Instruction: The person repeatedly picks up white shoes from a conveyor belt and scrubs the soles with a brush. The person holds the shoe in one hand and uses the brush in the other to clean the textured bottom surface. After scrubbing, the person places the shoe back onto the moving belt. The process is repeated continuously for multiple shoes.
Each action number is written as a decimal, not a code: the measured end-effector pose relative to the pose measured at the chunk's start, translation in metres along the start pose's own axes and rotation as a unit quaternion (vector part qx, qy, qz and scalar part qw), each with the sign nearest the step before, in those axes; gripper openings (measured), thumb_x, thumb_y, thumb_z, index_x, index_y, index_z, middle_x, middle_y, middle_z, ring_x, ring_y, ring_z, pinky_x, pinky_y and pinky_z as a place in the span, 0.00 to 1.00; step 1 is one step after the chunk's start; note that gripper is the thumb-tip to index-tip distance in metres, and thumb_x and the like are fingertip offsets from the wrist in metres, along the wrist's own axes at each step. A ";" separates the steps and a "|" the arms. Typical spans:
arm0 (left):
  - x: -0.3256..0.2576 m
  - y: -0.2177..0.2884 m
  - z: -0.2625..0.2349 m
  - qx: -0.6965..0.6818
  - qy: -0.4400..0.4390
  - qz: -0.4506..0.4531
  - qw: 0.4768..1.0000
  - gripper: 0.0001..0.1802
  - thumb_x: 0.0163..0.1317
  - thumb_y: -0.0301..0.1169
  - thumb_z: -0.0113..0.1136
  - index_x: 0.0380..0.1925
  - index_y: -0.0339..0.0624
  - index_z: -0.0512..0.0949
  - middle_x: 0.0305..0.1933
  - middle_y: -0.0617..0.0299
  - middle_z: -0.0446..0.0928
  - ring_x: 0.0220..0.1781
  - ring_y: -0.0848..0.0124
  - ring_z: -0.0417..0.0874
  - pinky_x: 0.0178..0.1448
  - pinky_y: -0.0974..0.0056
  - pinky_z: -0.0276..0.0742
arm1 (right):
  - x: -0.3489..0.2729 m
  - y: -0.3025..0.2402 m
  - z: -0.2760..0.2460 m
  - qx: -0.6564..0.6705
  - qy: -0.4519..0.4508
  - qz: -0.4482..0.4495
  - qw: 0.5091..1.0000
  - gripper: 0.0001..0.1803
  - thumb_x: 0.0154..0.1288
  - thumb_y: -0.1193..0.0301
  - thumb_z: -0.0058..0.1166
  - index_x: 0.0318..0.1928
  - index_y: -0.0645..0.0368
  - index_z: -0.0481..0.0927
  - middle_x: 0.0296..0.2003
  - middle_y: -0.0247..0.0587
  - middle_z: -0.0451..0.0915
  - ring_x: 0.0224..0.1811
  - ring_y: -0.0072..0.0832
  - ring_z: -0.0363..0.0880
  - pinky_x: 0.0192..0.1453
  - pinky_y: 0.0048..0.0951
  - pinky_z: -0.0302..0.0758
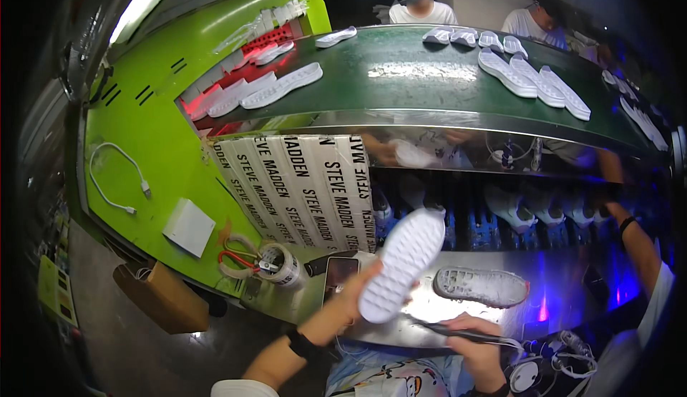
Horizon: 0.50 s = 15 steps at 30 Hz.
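My left hand (356, 295) grips a white shoe sole (402, 264), held tilted above the metal bench with its ridged tread facing me. Closed around a slim dark pen-like tool (432, 327) is my right hand (475, 345); the tool's thin tip points left, just below the sole's lower end. What kind of tool it is I cannot tell. Another sole (481, 287), greyish with its hollow side up, lies on the metal bench (422, 331) beyond my right hand. A phone (341, 274) lies on the bench beside my left hand.
A printed cardboard panel (293, 189) stands ahead on the left. Tape rolls (283, 264) with red-handled scissors (240, 257) sit near my left forearm. White soles (508, 73) lie on the green conveyor (415, 96). Another person's arm (639, 247) reaches in at right, near tangled cables (572, 350).
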State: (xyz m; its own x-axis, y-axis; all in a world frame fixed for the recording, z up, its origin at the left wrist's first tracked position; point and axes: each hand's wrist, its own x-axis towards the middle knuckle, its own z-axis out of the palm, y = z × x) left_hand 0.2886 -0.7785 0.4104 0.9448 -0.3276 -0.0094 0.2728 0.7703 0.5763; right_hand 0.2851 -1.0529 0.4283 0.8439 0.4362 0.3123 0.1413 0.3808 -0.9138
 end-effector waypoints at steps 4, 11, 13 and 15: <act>0.003 -0.083 -0.047 -0.149 0.001 -0.068 0.987 0.32 0.71 0.53 0.37 0.62 0.39 0.65 0.57 0.45 0.74 0.55 0.51 0.78 0.59 0.49 0.75 | 0.025 0.029 0.018 -0.289 0.076 -0.143 0.944 0.12 0.50 0.82 0.63 0.38 0.62 0.83 0.37 0.44 0.83 0.35 0.29 0.82 0.41 0.25 0.75; 0.008 -0.089 -0.040 -0.151 0.018 -0.047 0.987 0.31 0.70 0.52 0.39 0.62 0.40 0.65 0.58 0.46 0.73 0.54 0.54 0.79 0.58 0.54 0.77 | 0.023 0.022 0.027 -0.195 0.116 0.005 0.974 0.11 0.56 0.80 0.60 0.42 0.65 0.82 0.40 0.45 0.83 0.40 0.27 0.83 0.46 0.26 0.78; 0.019 -0.097 -0.057 -0.235 0.111 -0.032 0.965 0.33 0.70 0.55 0.37 0.63 0.41 0.65 0.56 0.43 0.74 0.51 0.52 0.80 0.52 0.49 0.80 | 0.010 0.029 0.037 -0.233 0.014 -0.007 0.972 0.11 0.57 0.79 0.60 0.43 0.65 0.82 0.39 0.43 0.84 0.40 0.24 0.82 0.47 0.25 0.78; 0.020 -0.084 -0.039 -0.255 -0.093 -0.021 0.962 0.33 0.70 0.56 0.37 0.64 0.43 0.64 0.54 0.43 0.74 0.49 0.51 0.80 0.51 0.50 0.80 | 0.006 0.020 0.047 -0.267 -0.151 -0.086 0.948 0.12 0.56 0.78 0.60 0.43 0.61 0.83 0.40 0.41 0.84 0.42 0.26 0.82 0.47 0.26 0.77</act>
State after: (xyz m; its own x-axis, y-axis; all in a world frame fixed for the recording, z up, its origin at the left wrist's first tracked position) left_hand 0.2920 -0.8288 0.3299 0.8948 -0.4207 0.1498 0.4092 0.9067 0.1020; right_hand 0.2683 -1.0045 0.4238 0.6096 0.6497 0.4542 0.5729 0.0349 -0.8189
